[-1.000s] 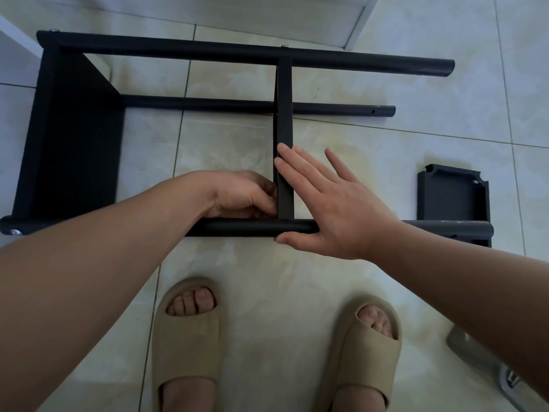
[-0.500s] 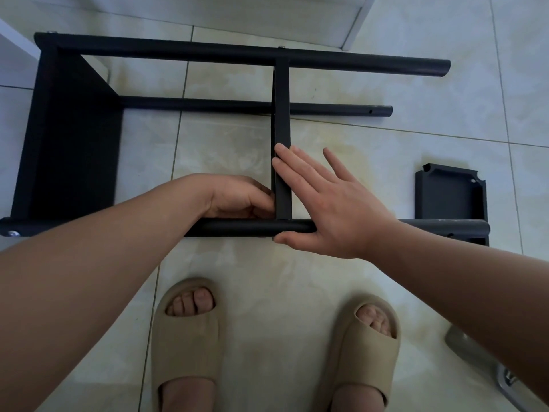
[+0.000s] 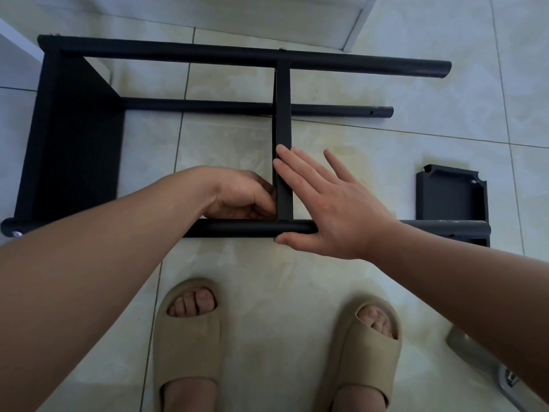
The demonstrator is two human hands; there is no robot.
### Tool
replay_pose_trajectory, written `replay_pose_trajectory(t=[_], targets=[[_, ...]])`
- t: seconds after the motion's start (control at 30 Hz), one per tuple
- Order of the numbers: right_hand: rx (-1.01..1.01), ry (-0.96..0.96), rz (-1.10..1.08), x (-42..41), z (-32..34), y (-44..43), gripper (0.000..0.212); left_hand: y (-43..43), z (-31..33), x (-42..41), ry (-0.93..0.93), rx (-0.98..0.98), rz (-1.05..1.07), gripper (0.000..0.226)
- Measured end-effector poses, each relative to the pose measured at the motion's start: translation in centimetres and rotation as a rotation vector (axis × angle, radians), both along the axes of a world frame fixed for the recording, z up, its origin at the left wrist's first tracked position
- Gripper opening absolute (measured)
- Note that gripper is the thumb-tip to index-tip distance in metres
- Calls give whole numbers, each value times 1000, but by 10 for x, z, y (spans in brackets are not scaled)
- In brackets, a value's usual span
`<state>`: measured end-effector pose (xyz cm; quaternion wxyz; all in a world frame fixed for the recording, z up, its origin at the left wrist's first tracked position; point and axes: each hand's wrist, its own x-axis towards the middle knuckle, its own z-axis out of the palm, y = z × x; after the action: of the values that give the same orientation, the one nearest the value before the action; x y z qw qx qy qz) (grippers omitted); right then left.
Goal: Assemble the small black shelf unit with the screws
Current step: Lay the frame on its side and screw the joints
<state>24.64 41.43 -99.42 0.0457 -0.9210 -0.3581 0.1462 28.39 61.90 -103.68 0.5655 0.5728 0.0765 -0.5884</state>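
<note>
Right hand (image 3: 332, 209), fingers straight, presses the middle panel (image 3: 283, 120) lying just to its left, long axis running away; left hand (image 3: 237, 194), curled opposite, hides any contents.

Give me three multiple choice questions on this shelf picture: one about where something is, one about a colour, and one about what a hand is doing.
1. Where does the loose black panel lie?
A. On the floor by the near tube, at its right end
B. On a chair
C. On a table

2. What colour are the slippers?
A. Red
B. Beige
C. Blue

3. How is the right hand?
A. Fisted round a screwdriver
B. Pinching a screw
C. Flat, fingers straight, against the middle panel

Answers: 1 A, it sits on the floor partly behind that tube's end; 2 B, both are plainly beige; 3 C, its fingers lie straight along the panel's side.
</note>
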Motion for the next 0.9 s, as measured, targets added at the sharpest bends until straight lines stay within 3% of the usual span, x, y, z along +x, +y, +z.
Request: replay_pose_trajectory(t=[0.2,0.9], targets=[[7,-4,-3,0,-1,0,105,4,-2,-2,103,-94,-14,34],[25,-3,-10,-1,0,0,104,6,-11,-3,129,-132,7,22]])
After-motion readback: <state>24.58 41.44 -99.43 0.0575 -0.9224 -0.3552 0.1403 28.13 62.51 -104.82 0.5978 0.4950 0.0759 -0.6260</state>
